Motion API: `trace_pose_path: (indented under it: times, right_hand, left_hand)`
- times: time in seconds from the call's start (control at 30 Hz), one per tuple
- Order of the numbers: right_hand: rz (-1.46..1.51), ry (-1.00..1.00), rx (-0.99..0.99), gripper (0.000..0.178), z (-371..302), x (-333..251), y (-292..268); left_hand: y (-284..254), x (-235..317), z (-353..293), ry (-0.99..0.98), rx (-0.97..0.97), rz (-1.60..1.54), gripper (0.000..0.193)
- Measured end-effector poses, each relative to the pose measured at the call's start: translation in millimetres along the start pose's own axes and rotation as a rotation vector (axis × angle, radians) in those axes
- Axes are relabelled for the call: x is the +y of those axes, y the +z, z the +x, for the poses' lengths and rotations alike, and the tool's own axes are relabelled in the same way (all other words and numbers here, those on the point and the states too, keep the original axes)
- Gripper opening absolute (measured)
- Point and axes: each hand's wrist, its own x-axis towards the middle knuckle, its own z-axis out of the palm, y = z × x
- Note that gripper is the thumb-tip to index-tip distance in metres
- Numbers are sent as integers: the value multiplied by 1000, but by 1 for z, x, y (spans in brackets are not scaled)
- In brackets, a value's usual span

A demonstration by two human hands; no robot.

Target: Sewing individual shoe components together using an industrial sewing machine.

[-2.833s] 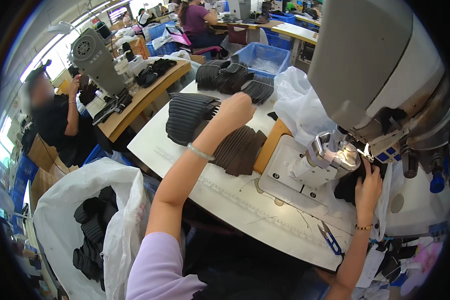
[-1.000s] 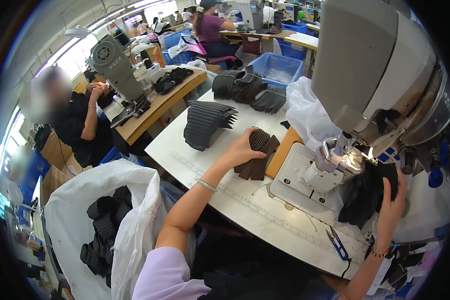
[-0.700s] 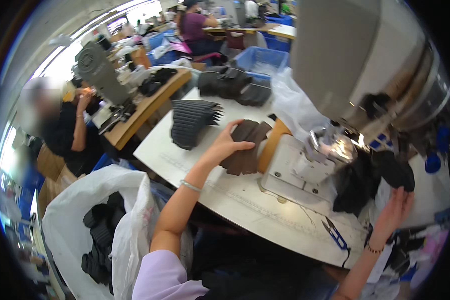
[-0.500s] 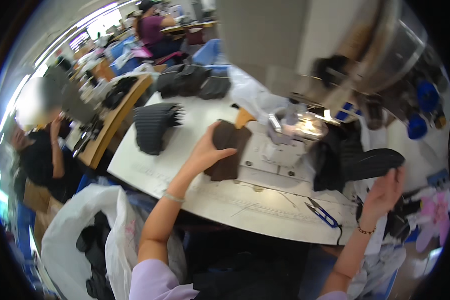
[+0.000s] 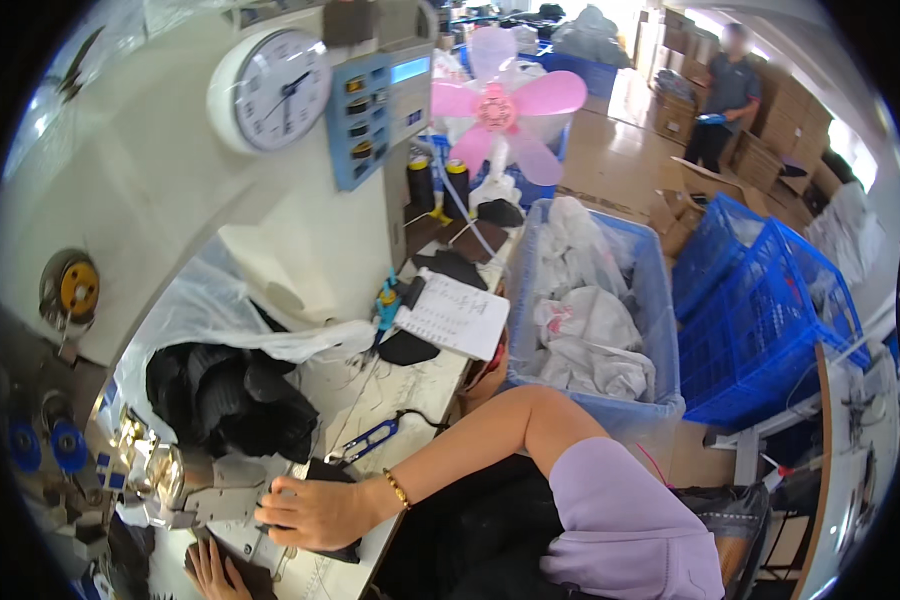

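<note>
since the earlier frames the head has swung hard to the right: the long white table and the fanned stacks of dark pieces are gone from view, and the right hand [image 5: 315, 512], which was lifted off by the machine's far side, now lies flat on a dark fabric piece [image 5: 322, 478] at the near edge of the sewing machine [image 5: 130, 200] bed. its fingers are spread and pressing down on the piece rather than clenched round it. the left hand [image 5: 210, 570] shows only at the bottom edge, fingertips resting on another dark piece [image 5: 252, 578]; whether it grips or merely steadies i cannot tell. just right of the right hand lie blue-handled thread snips [image 5: 365, 440], and farther off a white paper sheet [image 5: 455, 318], a pink desk fan [image 5: 497, 105] and a pale blue bin [image 5: 660, 340] of white cloth. a heap of dark pieces in a clear plastic bag [image 5: 225, 385] sits behind the hands. with the gaze turned away from the needle area, the likely trouble is fingers drifting too close to the presser foot, or the piece sliding askew under a flat, ungripping palm.
</note>
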Motion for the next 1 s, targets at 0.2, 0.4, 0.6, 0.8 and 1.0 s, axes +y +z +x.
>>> trace_pose_path:
  times: [0.2,0.4,0.6,0.8,1.0]
  right_hand:
    - [252,53,-361,78,-17,-3,-8]
    - [294,-9,-477,83,-20,12,1]
    - [96,-97,-398,52,-29,13,23]
    - [177,-135,69,31,28,19,-28]
    - [111,-318,307,25,87,64,-17]
  left_hand:
    - [-1,-20,-8,65,-59,77,45]
    - [-11,-12,-5,40,-88,51,52]
    - [-21,14,18,32,-33,97,43]
    - [9,13,35,-508,-95,-305,53]
    - [53,-18,33,-494,182,-451,58]
